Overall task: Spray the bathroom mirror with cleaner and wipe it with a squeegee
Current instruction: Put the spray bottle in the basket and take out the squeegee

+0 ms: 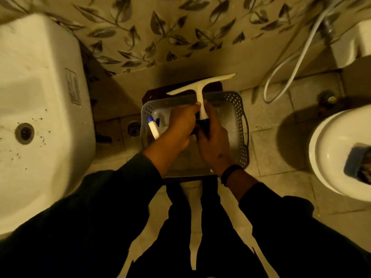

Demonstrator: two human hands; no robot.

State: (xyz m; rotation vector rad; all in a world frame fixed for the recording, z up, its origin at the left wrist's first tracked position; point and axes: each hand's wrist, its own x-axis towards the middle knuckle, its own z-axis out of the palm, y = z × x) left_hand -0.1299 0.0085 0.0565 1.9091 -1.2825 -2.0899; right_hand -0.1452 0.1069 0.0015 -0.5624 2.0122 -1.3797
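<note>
Both hands meet over the basket (239, 109); the right hand (213, 141) grips the squeegee (200, 91) handle; the left hand (180, 127), fingers curled, seems to hold it too; a spray bottle (153, 127) lies inside.

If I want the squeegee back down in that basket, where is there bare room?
The basket's right half, between the right hand and the perforated right wall, shows bare floor. Its left end is crowded: the spray bottle stands there beside the left hand. Both hands meet at the squeegee handle over the middle. Outside, bare tile lies between the basket and the toilet.
</note>
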